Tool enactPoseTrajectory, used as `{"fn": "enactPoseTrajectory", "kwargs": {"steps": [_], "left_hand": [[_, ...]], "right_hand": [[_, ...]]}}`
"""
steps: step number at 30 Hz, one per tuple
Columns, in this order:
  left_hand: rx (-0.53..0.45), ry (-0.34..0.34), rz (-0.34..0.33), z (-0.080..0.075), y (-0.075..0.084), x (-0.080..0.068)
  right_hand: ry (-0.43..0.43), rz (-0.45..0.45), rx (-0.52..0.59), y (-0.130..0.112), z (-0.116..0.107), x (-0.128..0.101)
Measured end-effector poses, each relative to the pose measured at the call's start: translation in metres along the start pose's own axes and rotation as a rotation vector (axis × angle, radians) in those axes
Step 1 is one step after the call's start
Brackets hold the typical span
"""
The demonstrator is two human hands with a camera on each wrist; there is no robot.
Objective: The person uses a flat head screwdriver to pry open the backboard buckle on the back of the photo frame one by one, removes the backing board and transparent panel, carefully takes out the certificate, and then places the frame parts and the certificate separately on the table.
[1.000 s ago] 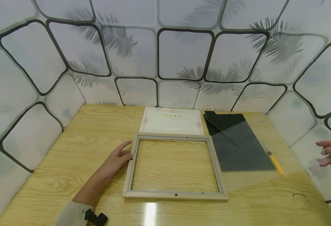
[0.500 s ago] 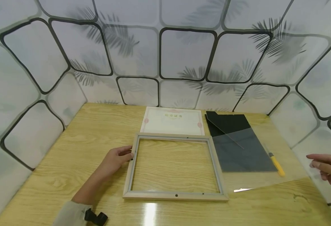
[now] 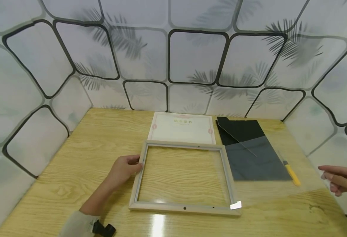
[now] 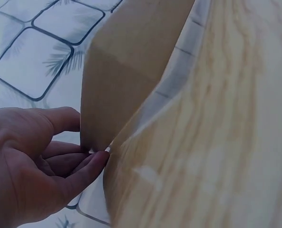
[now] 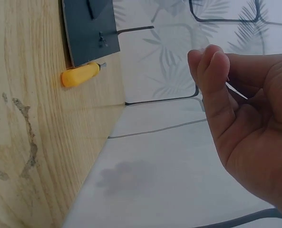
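Left hand (image 3: 125,168) grips the left rail of the wooden frame (image 3: 183,207), fingers curled round the edge; the left wrist view shows thumb and fingertips pinching the rail. The frame lies flat on the counter (image 3: 81,154), back side up, near the middle.

Right hand (image 3: 340,181) hovers at the counter's right edge, pinching the edge of a clear sheet (image 3: 268,191), glass or acrylic, cannot tell which. The right wrist view shows a thin clear edge between the curled fingers (image 5: 212,71). The sheet slants from that hand down toward the frame; its low corner glints at the frame's near right corner (image 3: 235,205).

Handling, as a judgement: the sheet looks thin, stiff, slippery, likely fragile with sharp edges; hold by opposite edges, not the face. The frame looks light and rigid; take it by the rails.

Behind the frame lies a certificate (image 3: 183,127) with a short gold heading and red ornaments, characters too small to read. To its right, a black backing board (image 3: 244,144) and a yellow-handled tool (image 3: 290,173). No brands legible.
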State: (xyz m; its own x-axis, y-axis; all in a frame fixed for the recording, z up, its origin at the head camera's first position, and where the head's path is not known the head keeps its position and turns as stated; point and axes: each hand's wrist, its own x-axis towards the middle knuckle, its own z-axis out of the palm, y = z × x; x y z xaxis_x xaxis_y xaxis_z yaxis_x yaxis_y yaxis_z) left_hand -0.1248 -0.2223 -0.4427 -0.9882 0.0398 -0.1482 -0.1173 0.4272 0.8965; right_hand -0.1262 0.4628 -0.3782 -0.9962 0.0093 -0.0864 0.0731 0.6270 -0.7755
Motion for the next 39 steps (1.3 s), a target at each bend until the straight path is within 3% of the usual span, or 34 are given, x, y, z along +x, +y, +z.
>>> {"fn": "enactPoseTrajectory", "kwargs": {"steps": [5,24,32,39], "left_hand": [[0.009,0.014,-0.010,0.001,0.005,-0.001],[0.160,0.057,-0.012,0.000,0.005,-0.004],[0.149,0.052,-0.032,-0.002,0.005,-0.006],[0.142,0.051,-0.031,-0.003,0.003,-0.007]], "right_hand": [[-0.025,-0.050,0.088,0.004,0.004,-0.003],[-0.041,-0.040,0.075,0.002,0.016,0.002],[-0.135,0.066,-0.027,0.005,0.013,0.005],[-0.231,0.070,0.042,0.017,0.010,0.002]]}}
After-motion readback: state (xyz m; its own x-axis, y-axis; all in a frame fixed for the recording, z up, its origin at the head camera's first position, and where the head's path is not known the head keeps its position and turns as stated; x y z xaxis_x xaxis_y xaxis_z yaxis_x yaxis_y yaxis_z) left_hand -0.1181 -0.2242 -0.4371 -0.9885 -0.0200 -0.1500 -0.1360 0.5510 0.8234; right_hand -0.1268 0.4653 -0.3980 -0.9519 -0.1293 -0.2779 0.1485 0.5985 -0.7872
